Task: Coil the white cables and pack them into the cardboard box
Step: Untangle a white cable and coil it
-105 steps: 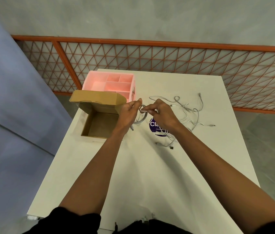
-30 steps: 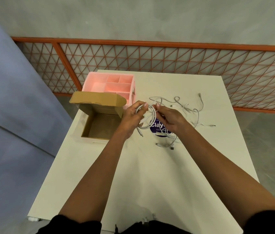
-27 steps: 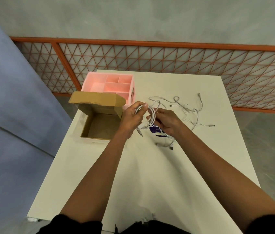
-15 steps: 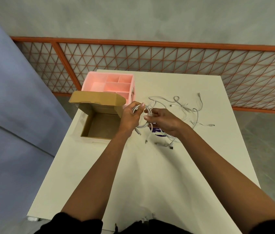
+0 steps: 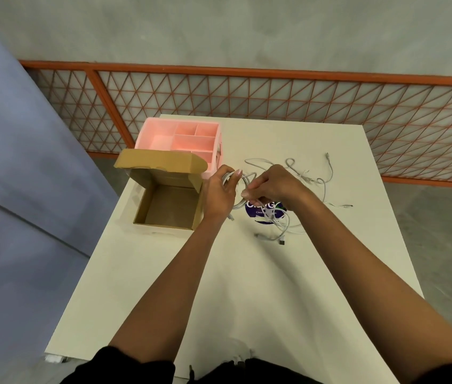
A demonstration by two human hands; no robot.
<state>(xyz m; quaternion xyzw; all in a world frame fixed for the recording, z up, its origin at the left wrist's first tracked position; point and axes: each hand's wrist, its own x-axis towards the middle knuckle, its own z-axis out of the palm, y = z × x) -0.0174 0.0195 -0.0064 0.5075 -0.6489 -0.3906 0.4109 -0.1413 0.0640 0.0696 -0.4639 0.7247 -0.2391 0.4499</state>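
- Fingers (image 5: 234,174) of my left hand (image 5: 218,194) are curled round a coil of white cable (image 5: 239,205) and hold its loops together above the worktop (image 5: 247,286), just to the right of the cardboard box (image 5: 164,226).
- My right hand (image 5: 273,185) sits close beside the left, with bent fingers pinching a strand at the near side of the coil. My knuckles partly hide the spot, so it may be the cable's free end that I have.
- The cardboard box stands open on the left part of the worktop, with its lid flap (image 5: 161,162) raised at the back.
- Loose white cables (image 5: 322,184) lie tangled on the worktop beyond and to the right of my right hand. A few strands cross a round purple sticker (image 5: 255,217) near my wrist.
- A pink organiser (image 5: 180,134) with several compartments stands right behind the box's lid flap.
- An orange mesh railing (image 5: 247,72) runs past the far edge of the worktop.
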